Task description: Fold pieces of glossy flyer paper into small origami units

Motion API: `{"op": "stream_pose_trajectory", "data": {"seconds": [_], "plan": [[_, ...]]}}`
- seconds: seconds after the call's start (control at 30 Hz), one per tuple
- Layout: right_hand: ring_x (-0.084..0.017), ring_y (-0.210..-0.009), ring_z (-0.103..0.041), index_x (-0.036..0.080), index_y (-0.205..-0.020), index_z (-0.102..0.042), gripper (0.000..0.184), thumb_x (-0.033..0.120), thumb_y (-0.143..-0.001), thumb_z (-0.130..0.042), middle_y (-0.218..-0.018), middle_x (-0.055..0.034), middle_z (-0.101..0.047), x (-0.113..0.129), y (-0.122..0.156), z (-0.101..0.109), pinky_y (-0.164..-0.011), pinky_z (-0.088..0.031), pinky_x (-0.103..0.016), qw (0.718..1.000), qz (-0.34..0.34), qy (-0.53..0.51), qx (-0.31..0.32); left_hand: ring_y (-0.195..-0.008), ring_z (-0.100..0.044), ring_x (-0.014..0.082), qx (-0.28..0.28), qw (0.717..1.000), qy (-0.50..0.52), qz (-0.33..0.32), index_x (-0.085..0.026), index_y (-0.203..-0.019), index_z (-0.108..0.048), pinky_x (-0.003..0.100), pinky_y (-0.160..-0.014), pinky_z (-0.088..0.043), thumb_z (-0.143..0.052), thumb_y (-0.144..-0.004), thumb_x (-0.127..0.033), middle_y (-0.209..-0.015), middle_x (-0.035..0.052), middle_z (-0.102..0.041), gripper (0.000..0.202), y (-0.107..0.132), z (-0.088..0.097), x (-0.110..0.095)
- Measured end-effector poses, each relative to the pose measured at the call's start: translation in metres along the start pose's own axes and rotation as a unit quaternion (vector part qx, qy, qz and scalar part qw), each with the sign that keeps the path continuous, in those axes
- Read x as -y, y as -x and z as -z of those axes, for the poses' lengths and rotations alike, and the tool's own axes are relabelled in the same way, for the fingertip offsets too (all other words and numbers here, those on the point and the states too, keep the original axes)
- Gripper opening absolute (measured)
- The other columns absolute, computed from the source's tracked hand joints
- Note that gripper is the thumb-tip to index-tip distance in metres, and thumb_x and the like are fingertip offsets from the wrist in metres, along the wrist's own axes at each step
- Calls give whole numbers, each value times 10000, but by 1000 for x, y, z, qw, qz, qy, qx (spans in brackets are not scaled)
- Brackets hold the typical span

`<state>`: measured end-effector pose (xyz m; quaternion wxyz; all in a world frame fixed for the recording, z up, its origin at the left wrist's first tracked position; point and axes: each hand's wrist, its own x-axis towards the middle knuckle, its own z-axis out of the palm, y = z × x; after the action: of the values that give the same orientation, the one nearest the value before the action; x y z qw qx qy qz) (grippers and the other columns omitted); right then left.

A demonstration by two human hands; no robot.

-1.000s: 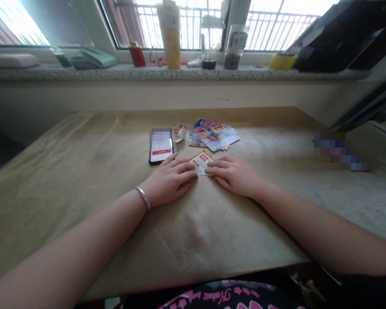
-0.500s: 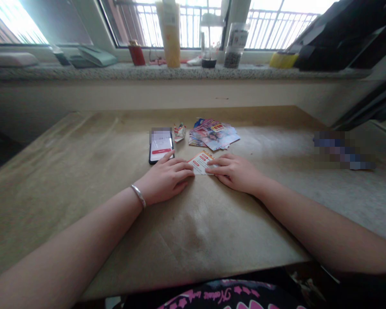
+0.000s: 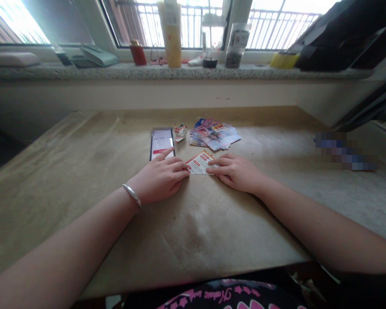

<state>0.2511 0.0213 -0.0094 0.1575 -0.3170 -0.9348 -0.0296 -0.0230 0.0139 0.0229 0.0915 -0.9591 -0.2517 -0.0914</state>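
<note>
A white printed paper slip (image 3: 198, 165) with red labels and an orange edge lies flat on the table between my hands. My left hand (image 3: 161, 180) is open, its index finger stretched over the lower screen of a phone (image 3: 161, 145). Other fingertips of that hand rest at the slip's left corner. Across the slip's right side lie the extended fingers of my right hand (image 3: 238, 174), hiding that end. Behind the slip is a fanned pile of colourful printed cards (image 3: 216, 134). A crumpled piece of printed paper (image 3: 180, 132) sits between phone and pile.
The table (image 3: 193, 240) has its near edge by my body. A blurred bluish object (image 3: 344, 152) lies at the far right. On the stone windowsill (image 3: 99, 73) stand a red bottle (image 3: 138, 53), a tall yellow container (image 3: 173, 47) and clear jars (image 3: 234, 47).
My left hand has shifted left, and its index finger reaches farther over the phone screen. More of the slip's left side shows. My right hand stays nearly still.
</note>
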Motion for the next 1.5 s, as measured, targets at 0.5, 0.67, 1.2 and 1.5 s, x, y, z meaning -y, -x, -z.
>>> {"op": "stream_pose_trajectory", "data": {"seconds": [0.5, 0.67, 1.2, 1.5], "plan": [[-209, -981, -571, 259, -1120, -684, 306, 231, -919, -456, -1170, -55, -661, 0, 0, 0, -849, -478, -365, 1000, 15, 5, -17, -956, -597, 193, 47, 998, -40, -6, -255, -1040, -683, 476, -1116, -253, -509, -800, -184, -971, 10, -686, 304, 5, 12, 11], [-213, -978, -574, 256, -1119, -686, 308, 237, -922, -449, -1165, -62, -663, -1, 0, 0, -842, -480, -372, 1000, 14, 6, -14, -950, -597, 186, 62, 997, -38, -9, -257, -1029, -688, 440, -1104, -289, -508, -785, -159, -948, 11, -692, 318, 4, 14, 12], [-213, -999, -566, 255, -1145, -672, 316, 235, -922, -449, -1187, -61, -652, -2, 1, 0, -859, -477, -375, 1000, 14, 5, -2, -964, -589, 194, 95, 995, -29, 5, -265, -991, -700, 437, -1070, -325, -464, -798, -130, -949, -6, -699, 333, 13, 16, 21], [-213, -1011, -571, 264, -1137, -675, 317, 232, -925, -442, -1195, -50, -650, -5, 3, 0, -854, -479, -365, 1000, 14, 6, -5, -922, -612, 180, 108, 993, -35, 40, -277, -890, -715, 480, -1076, -293, -457, -792, -129, -930, -32, -714, 314, 19, 18, 28]]}}
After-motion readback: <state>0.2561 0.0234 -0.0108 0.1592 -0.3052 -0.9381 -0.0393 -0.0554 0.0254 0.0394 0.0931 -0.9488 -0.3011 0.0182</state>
